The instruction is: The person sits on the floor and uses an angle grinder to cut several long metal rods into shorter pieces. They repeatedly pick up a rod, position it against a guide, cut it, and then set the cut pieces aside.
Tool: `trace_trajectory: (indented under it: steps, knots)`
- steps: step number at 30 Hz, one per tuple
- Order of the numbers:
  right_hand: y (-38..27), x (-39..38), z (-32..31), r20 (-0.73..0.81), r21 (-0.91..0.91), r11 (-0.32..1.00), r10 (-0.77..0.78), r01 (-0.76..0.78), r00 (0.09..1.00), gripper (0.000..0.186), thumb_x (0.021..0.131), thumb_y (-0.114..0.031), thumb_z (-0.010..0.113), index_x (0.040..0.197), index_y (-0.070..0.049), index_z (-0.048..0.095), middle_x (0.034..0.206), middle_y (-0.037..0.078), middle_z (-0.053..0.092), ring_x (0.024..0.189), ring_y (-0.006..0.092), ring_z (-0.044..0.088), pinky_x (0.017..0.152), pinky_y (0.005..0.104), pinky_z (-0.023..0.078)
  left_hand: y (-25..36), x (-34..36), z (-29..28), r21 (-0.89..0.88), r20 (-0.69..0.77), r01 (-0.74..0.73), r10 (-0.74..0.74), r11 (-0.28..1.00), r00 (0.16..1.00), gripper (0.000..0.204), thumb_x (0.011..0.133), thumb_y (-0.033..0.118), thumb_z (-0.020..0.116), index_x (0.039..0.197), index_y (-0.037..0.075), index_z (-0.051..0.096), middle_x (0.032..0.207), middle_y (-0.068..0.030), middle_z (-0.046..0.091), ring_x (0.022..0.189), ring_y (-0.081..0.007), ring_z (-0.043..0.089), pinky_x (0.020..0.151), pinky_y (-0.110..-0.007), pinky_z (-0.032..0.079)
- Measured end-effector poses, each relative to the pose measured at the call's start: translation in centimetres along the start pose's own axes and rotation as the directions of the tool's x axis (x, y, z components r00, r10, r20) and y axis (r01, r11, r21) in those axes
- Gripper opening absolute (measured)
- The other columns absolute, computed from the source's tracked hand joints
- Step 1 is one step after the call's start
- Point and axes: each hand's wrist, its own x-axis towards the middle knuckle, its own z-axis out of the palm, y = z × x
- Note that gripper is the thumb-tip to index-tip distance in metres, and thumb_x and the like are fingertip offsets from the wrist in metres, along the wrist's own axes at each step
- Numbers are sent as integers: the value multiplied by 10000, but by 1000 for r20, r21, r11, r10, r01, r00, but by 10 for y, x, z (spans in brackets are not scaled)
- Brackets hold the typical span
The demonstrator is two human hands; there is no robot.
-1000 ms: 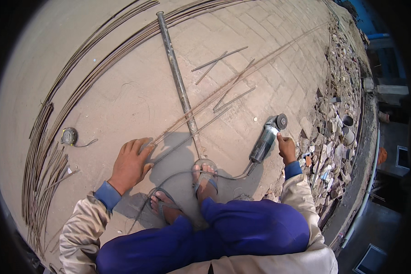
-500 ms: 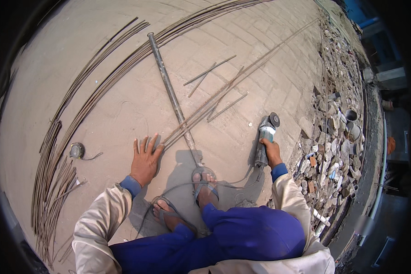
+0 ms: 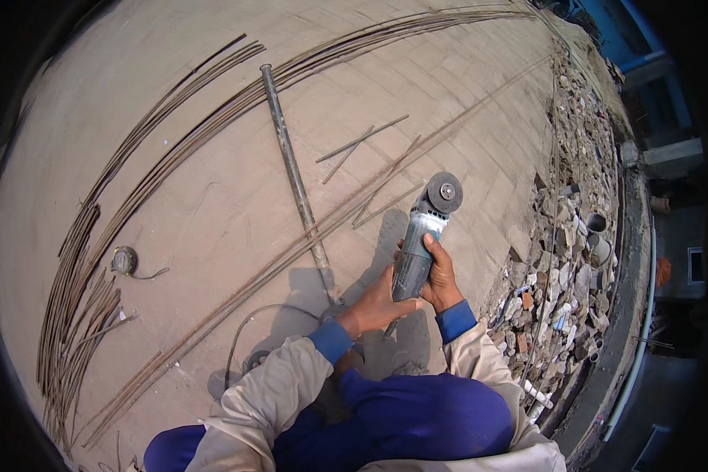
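An angle grinder [image 3: 414, 263] is held up in front of me, its cutting disc [image 3: 444, 193] pointing away. My right hand [image 3: 442, 271] wraps its body from the right, thumb on top. The rear end is gripped by my left hand [image 3: 376, 302], whose fingers are partly hidden beneath the tool. Under and to the left of my hands, long thin steel rods [image 3: 236, 297] run diagonally along the ground. They lie across a metal pipe [image 3: 293, 169]. Short cut rods [image 3: 362, 139] rest beyond the grinder. A black cord [image 3: 234, 342] curves by my feet, which my sleeves partly cover.
Bundles of rods [image 3: 173, 134] arc along the left and far side. A tape measure [image 3: 124, 259] sits on the ground at left. Broken rubble [image 3: 562, 283] lines the right side, with a pale pipe [image 3: 643, 330] along its outer edge.
My left hand has left the ground beside the rods and moved right onto the grinder. The grinder has been lifted and brought inward by my right hand. The long rods now extend further toward the lower left.
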Motion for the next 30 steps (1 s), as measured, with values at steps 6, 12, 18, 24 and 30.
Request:
trace_trajectory:
  steps: [6,12,18,24,30]
  knots:
    - [0,32,-14,-170,-399,900,119,-179,978,467,939,-318,817,1220,28,676,996,166,764,841,302,772,772,425,657,-39,5,0,132,-54,16,-9,991,999,921,905,313,826,1557,-77,304,1210,-320,688,1068,-409,742,965,-462,589]
    - [5,55,-18,-202,-470,871,53,-144,978,369,894,-229,825,1128,21,688,916,118,741,761,237,727,685,387,597,-65,19,37,317,-390,114,20,942,921,788,897,220,772,1481,-148,391,1035,-376,729,971,-545,738,890,-548,601]
    - [0,77,-22,-274,-601,785,-25,-151,961,326,869,-209,815,1078,13,699,888,77,713,731,198,698,663,364,565,-54,28,25,309,-372,138,-13,941,928,723,935,237,757,1471,-139,450,1131,-388,716,1082,-528,720,950,-560,581]
    - [-28,106,-28,-77,-945,328,-211,-4,974,415,786,-221,826,1096,35,726,987,117,783,819,226,740,759,374,580,-36,-2,-60,712,-577,91,507,696,641,601,941,296,812,1440,43,592,1352,-175,655,1326,-342,573,1136,-481,443]
    - [-54,119,-5,34,-996,-85,-190,18,981,578,732,-286,837,1180,54,702,1041,218,795,937,345,776,861,418,598,-61,-32,-154,791,-584,382,406,477,703,594,979,362,769,1487,109,591,1204,-91,700,1151,-295,680,979,-442,550]
